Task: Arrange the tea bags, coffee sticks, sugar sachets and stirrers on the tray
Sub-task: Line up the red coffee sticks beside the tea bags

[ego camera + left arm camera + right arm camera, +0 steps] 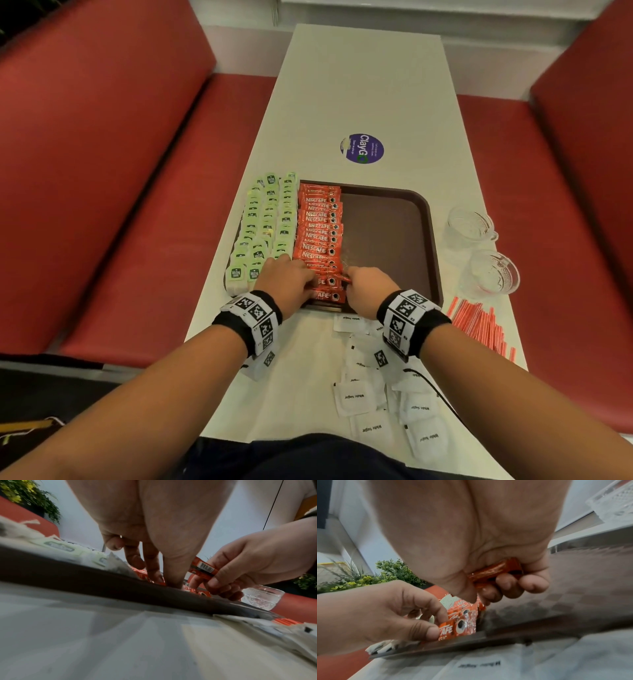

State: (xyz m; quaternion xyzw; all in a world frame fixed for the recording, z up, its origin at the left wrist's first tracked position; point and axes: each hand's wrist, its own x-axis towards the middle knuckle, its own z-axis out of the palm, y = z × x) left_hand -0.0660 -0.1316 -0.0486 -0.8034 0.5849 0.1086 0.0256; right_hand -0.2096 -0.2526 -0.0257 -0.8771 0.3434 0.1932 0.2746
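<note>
- A brown tray [404,212] sits on a white desk [359,85].
- Green tea bags [263,226] fill its left side; a column of red coffee sticks [318,236] lies beside them.
- The left hand [287,277] rests on the nearest sticks, its grip of thumb and fingertips pinching one.
- The right hand [370,286] has its grip curled tight round one coffee stick [204,568] above the tray.
- White sugar sachets [373,397] lie loose on the desk near the person.
- Red stirrers [479,322] and two glass cups [479,246] are right of the tray.

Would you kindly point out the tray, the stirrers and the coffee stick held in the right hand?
tray [394,233]: head view, bare brown floor.
stirrers [479,323]: head view, middle of the red pile.
coffee stick [204,567]: left wrist view, barcode end beside the right hand's fingers.
</note>
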